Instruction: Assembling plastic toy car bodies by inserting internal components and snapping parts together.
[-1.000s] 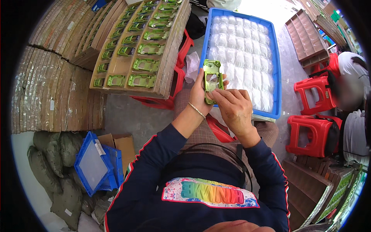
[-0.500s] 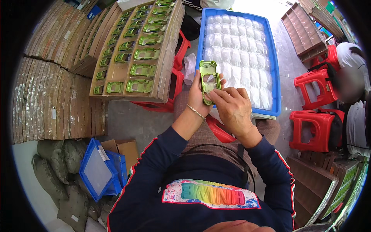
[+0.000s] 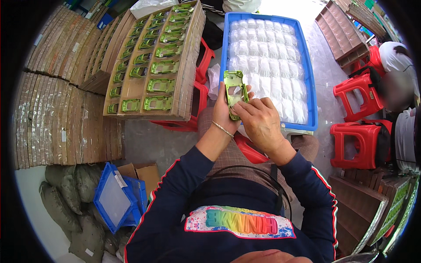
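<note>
Both hands are up in the middle of the view, working on one flat green metal frame piece with cut-out windows (image 3: 235, 93). The left hand (image 3: 224, 115) is wrapped around it from behind and below, holding it upright-ish, with a thin bracelet on that wrist. The right hand (image 3: 258, 120) sits over the near end of the piece, fingers curled down onto it, so the bottom part of the frame is pretty much hidden and I can't tell what the fingertips are actually doing there.

Right behind the piece, on the far side, is a big blue plastic crate full of small clear plastic bags (image 3: 309, 94); what's in the bags is too washed out to make out. To the left of that there's a stack of brown cardboard trays (image 3: 186, 94) with more green frames laid out in rows on top, resting on red plastic stools that are mostly covered up. More flat cardboard is piled far left.

On the right side, two red plastic stools (image 3: 357, 138) and another person, cut off by the edge of the view. Near left on the floor, a small blue crate (image 3: 115, 197) next to grey sacks.
</note>
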